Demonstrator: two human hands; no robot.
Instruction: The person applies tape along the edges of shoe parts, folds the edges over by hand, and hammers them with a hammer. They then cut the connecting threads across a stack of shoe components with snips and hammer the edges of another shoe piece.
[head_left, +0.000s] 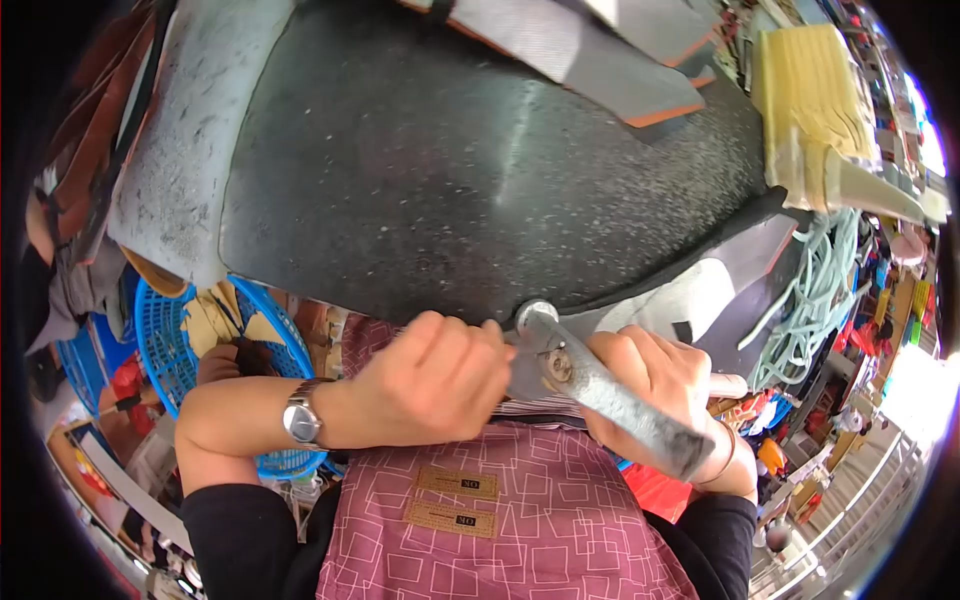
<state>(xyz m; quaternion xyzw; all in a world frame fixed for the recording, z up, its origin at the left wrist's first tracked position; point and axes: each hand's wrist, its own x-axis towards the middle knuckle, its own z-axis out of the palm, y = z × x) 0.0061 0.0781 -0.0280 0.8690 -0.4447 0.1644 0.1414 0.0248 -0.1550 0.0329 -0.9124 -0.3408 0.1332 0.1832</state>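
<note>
My right hand (655,385) is wrapped round the handle of a metal hammer (620,400). The hammer's round face is at the front edge of a black work board (450,170), and its flat tapered end points back over my right wrist. The handle's end (728,385) sticks out past my right fingers. My left hand (435,375) is closed just left of the hammer head, with a watch on the wrist. Its fingertips pinch the edge of a grey sheet piece (527,380), partly hidden behind the hammer.
Grey and white cut pieces with orange edges (600,60) lie at the board's far side. Another cut piece (700,290) lies at its right. Pale cords (815,300) and a yellow stack (815,90) are further right. A blue basket (165,340) stands lower left.
</note>
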